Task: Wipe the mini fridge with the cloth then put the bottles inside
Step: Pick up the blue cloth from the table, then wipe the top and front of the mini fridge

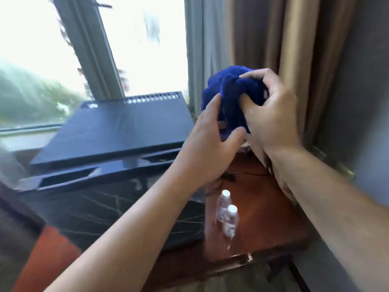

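Both hands are closed on the blue cloth (229,89), held in the air up and to the right of the mini fridge (117,127). The left hand (210,148) pinches the lower folds between thumb and fingers, and the right hand (271,114) has its fingers curled into the bunch from the other side. Black, with a flat top and a vented back edge, the mini fridge appears to have its door closed, though blur makes this hard to confirm. To the right of the mini fridge lies the wooden surface (263,218). On it, just beside the fridge's front corner, stand two small clear bottles (231,220), white-capped and close together. Wiping does not seem to have started; the cloth looks as if it is being gathered. It would work best folded into a flat pad in one hand, then drawn over the top in overlapping strokes from the back edge forward, with the door and sides afterwards and the arms kept off the bottles.
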`<state>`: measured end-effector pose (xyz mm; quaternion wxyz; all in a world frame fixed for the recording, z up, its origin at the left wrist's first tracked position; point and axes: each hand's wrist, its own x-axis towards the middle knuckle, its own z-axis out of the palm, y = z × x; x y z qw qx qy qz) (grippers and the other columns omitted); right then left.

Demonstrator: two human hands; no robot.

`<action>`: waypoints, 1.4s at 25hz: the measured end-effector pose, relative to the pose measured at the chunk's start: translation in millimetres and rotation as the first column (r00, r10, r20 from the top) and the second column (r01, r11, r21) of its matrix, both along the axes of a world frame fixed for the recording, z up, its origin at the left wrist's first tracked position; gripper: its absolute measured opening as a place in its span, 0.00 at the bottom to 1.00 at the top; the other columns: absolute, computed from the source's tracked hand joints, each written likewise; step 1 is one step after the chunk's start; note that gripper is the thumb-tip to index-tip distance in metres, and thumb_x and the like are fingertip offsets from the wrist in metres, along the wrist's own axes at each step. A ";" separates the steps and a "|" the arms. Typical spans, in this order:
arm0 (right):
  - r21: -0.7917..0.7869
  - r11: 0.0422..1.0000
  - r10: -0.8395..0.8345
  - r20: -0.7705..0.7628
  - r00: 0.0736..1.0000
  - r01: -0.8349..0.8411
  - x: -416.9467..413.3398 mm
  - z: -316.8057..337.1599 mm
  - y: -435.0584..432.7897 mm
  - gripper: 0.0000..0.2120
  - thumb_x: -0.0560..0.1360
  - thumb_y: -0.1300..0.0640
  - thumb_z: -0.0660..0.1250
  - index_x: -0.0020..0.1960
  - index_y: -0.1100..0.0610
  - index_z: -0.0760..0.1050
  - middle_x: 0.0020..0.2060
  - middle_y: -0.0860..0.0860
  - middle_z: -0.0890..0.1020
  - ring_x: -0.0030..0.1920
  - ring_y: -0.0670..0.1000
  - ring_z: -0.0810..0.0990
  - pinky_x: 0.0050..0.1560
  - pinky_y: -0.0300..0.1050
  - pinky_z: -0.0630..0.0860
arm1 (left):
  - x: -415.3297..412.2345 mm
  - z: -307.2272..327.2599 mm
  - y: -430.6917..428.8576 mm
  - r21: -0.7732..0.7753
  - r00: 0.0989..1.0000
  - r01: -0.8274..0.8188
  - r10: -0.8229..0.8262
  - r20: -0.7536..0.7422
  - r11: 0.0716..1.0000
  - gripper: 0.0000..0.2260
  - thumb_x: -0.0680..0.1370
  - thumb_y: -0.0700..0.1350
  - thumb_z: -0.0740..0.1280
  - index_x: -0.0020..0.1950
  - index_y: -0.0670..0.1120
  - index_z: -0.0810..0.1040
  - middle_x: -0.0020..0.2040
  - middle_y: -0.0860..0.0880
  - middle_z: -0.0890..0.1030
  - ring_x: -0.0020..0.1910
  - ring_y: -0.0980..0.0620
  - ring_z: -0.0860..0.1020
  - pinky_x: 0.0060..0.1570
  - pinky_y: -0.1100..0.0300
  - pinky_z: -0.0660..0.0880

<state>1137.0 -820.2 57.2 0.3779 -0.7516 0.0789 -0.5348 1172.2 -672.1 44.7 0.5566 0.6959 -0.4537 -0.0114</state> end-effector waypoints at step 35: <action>-0.175 0.943 -0.027 -0.888 0.458 -0.284 348.4 -44.2 -31.5 0.28 0.84 0.42 0.53 0.81 0.50 0.61 0.81 0.58 0.60 0.82 0.58 0.56 0.82 0.53 0.54 | 355.3 -18.3 -28.6 0.775 0.925 -0.373 0.144 0.351 0.511 0.27 0.86 0.54 0.55 0.82 0.44 0.57 0.81 0.41 0.59 0.81 0.42 0.57 0.78 0.52 0.54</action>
